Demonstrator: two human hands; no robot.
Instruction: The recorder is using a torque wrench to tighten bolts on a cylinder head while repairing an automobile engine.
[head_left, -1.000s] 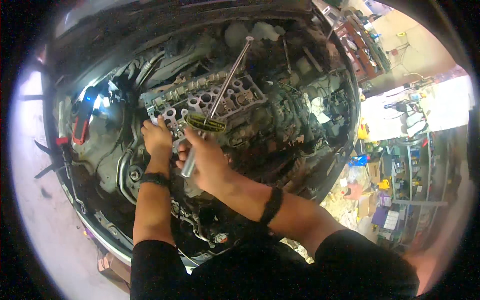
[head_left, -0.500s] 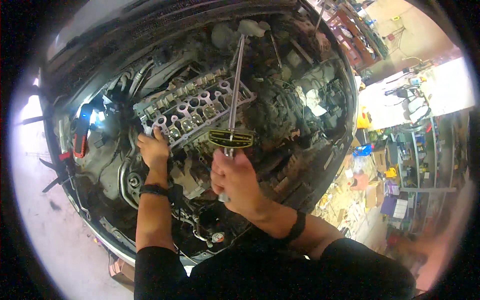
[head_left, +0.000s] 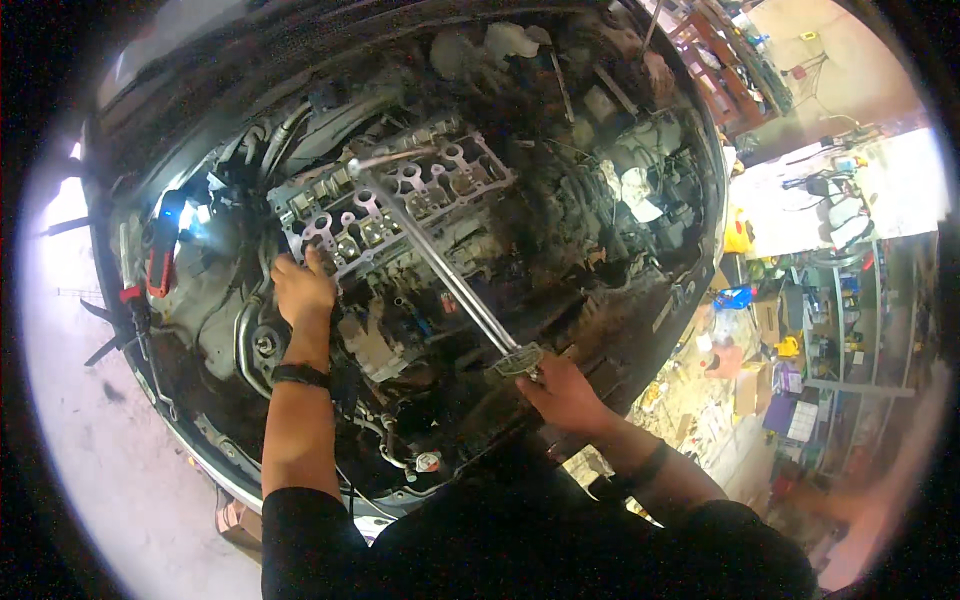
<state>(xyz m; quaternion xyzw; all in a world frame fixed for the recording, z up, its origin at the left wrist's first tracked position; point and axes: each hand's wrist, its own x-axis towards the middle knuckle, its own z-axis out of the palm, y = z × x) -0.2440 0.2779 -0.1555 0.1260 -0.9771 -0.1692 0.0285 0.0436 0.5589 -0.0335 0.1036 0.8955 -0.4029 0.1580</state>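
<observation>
A beam-type torque wrench (head_left: pixel 455 285) slants across the engine bay, its scale plate (head_left: pixel 519 361) at the near right end. My right hand (head_left: pixel 565 393) is closed around its handle, just below the plate. The far end of the wrench lies over the cylinder head (head_left: pixel 375 253), a silver metal block with round openings along it; whether it touches is hard to tell. At the block's near left corner my left hand (head_left: pixel 304 290) grips the edge, thumb and fingers bent, fingertips partly hidden.
A red and black work light (head_left: pixel 163 255) shines at the left of the bay. Hoses and a curved metal pipe (head_left: pixel 243 345) run beside my left forearm. A whitish rag (head_left: pixel 637 195) lies at the right. Beyond the fender stand shelves (head_left: pixel 865 386) and a littered floor.
My right hand has moved right and nearer to me with the torque wrench. The wrench has swung from nearly upright in view to a slant, its far end now over the cylinder head. My left hand stays.
</observation>
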